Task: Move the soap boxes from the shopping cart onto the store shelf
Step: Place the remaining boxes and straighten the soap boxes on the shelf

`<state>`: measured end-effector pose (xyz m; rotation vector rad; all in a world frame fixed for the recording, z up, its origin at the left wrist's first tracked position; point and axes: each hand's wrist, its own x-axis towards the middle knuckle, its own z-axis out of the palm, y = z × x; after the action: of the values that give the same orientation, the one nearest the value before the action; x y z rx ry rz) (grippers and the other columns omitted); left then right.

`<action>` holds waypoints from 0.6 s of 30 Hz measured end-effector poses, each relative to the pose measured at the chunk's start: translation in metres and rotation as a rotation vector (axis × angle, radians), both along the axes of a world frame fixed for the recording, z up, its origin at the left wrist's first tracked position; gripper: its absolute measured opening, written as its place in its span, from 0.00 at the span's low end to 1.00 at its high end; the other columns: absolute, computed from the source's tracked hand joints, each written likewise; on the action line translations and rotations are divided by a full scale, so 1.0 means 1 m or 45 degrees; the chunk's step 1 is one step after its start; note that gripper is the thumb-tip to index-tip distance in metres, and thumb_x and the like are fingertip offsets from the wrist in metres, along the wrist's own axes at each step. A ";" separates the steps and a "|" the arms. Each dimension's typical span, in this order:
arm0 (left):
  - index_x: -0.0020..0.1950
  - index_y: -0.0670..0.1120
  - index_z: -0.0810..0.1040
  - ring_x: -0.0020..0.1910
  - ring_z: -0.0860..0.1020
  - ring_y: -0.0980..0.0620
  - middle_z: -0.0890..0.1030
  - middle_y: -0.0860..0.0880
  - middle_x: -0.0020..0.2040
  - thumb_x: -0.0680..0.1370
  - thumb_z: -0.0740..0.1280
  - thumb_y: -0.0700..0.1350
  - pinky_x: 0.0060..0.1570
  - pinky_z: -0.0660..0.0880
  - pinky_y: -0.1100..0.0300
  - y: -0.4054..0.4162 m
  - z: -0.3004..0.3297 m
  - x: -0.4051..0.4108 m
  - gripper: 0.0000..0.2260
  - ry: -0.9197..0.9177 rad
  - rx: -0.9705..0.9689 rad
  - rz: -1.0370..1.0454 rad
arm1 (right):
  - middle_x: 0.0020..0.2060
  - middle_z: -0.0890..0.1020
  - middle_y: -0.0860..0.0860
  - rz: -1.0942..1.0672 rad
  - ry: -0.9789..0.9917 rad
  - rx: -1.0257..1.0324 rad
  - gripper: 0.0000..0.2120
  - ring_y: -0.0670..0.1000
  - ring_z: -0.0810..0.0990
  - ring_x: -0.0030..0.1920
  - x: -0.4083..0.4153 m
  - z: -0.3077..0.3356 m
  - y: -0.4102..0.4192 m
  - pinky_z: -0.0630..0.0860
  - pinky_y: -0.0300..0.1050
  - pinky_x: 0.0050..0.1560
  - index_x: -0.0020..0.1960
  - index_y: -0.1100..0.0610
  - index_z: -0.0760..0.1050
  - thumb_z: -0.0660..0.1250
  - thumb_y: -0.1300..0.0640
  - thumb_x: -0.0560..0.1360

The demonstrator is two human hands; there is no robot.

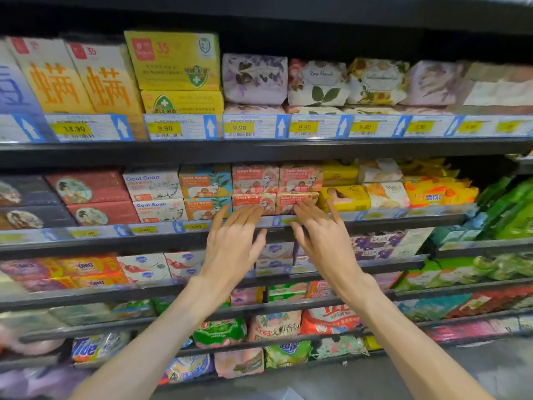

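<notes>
Red Goat Soap boxes [255, 180] stand stacked two high on the middle store shelf [173, 241], in two columns side by side. My left hand [235, 243] is open, its fingertips reaching the lower left red box [248, 199]. My right hand [320, 235] is open too, fingertips at the lower right red box [290, 197]. Neither hand holds a box. The shopping cart is out of view.
White Goat Soap boxes [154, 186] and orange ones [204, 183] sit left of the red ones, yellow soap packs [344, 197] to the right. Shelves above and below are full of soap and detergent packs. Price tags [239, 127] line the shelf edges.
</notes>
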<state>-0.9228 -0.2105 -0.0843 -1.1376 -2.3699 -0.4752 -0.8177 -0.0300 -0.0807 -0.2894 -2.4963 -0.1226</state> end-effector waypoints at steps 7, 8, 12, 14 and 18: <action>0.66 0.46 0.79 0.61 0.80 0.49 0.83 0.48 0.61 0.83 0.61 0.47 0.72 0.67 0.50 0.004 0.014 0.009 0.14 0.010 0.177 0.054 | 0.58 0.84 0.51 0.138 0.138 -0.071 0.13 0.49 0.81 0.61 0.001 0.010 0.007 0.64 0.50 0.74 0.60 0.56 0.80 0.62 0.53 0.81; 0.65 0.45 0.79 0.60 0.80 0.48 0.83 0.48 0.60 0.83 0.62 0.45 0.71 0.68 0.50 0.002 0.018 0.008 0.13 0.045 0.231 0.030 | 0.57 0.84 0.51 0.190 0.187 -0.075 0.12 0.50 0.81 0.59 0.001 0.013 0.009 0.66 0.51 0.73 0.59 0.56 0.80 0.62 0.54 0.81; 0.64 0.45 0.80 0.64 0.75 0.46 0.81 0.48 0.61 0.81 0.66 0.41 0.67 0.69 0.50 -0.001 0.030 -0.007 0.12 0.184 0.376 0.054 | 0.60 0.82 0.50 0.309 0.299 -0.051 0.11 0.51 0.78 0.62 -0.012 0.028 0.010 0.69 0.53 0.68 0.61 0.54 0.79 0.63 0.54 0.82; 0.64 0.44 0.80 0.65 0.73 0.44 0.80 0.48 0.61 0.80 0.66 0.40 0.67 0.67 0.48 0.002 0.035 -0.015 0.13 0.270 0.387 0.128 | 0.62 0.79 0.52 0.269 0.307 -0.028 0.13 0.55 0.75 0.64 -0.023 0.036 0.007 0.69 0.55 0.67 0.62 0.55 0.78 0.62 0.52 0.82; 0.61 0.44 0.79 0.62 0.73 0.41 0.79 0.45 0.59 0.78 0.67 0.40 0.68 0.66 0.42 0.013 0.042 -0.024 0.12 0.374 0.294 0.332 | 0.59 0.78 0.55 0.136 0.294 0.030 0.14 0.59 0.74 0.58 -0.043 0.046 0.003 0.70 0.53 0.60 0.60 0.57 0.77 0.61 0.50 0.81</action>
<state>-0.9463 -0.1973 -0.0419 -0.7271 -2.1042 -0.4426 -0.8607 -0.0269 -0.0351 -0.1504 -2.2738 -0.0702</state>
